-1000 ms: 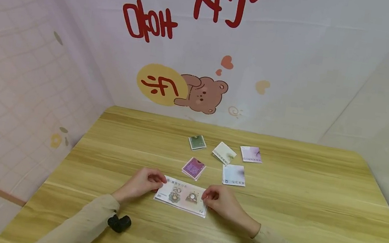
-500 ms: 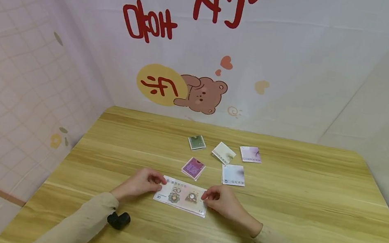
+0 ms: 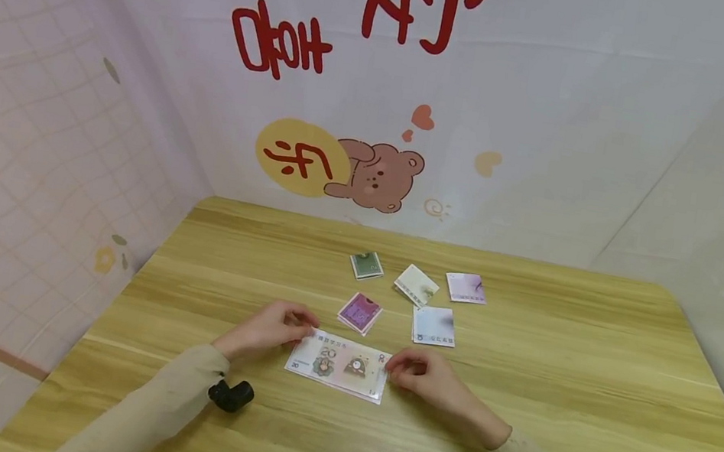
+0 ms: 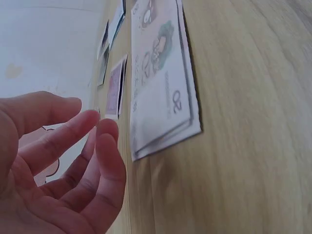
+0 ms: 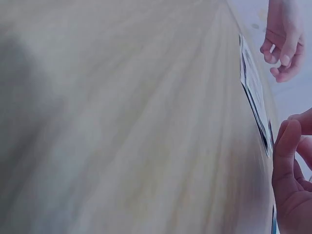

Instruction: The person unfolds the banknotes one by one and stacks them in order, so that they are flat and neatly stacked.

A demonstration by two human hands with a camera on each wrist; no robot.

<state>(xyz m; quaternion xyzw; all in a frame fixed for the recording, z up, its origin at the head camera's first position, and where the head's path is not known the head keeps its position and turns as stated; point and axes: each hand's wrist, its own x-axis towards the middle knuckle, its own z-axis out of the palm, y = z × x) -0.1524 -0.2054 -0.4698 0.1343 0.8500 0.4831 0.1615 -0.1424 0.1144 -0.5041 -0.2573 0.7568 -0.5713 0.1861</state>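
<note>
A small stack of play banknotes (image 3: 338, 366) marked 20 lies flat and slightly slanted on the table; its lower layers show along the near edge in the left wrist view. My left hand (image 3: 271, 329) hovers by the stack's upper left corner. Its fingers are loosely curled and hold nothing, apart from the paper in the left wrist view. At the right end, my right hand (image 3: 426, 382) has its thumb and fingertips close to the notes' edge. In the right wrist view that hand (image 5: 292, 180) has thumb and forefinger near each other, with no note seen between them.
Beyond the stack lie folded notes: a purple one (image 3: 360, 313), a green one (image 3: 366, 265), a pale one (image 3: 417, 285), a lilac one (image 3: 467, 287) and a blue one (image 3: 434, 326). A printed cloth (image 3: 542, 128) hangs behind the wooden table (image 3: 590, 382).
Both hands have let go of the banknote stack. The left has moved up slightly and the right has drawn back rightward, uncovering the 20 in the upper right corner. The stack has stayed put.
</note>
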